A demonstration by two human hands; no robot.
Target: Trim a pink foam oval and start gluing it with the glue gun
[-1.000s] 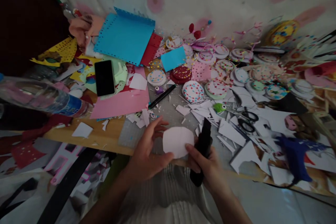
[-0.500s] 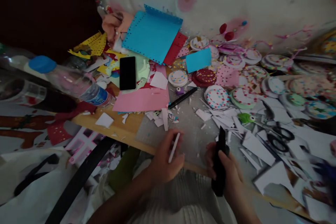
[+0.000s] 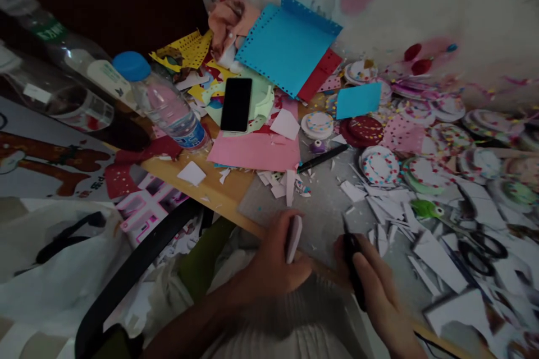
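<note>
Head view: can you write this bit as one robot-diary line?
left hand: holds white piece | right hand: holds black-handled cutter | phone: on paper pile

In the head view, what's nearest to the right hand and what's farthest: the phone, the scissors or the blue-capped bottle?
From the right hand:
1. Scissors: to its right.
2. Phone: left and farther back.
3. Blue-capped bottle: farthest left, beyond the phone.
</note>
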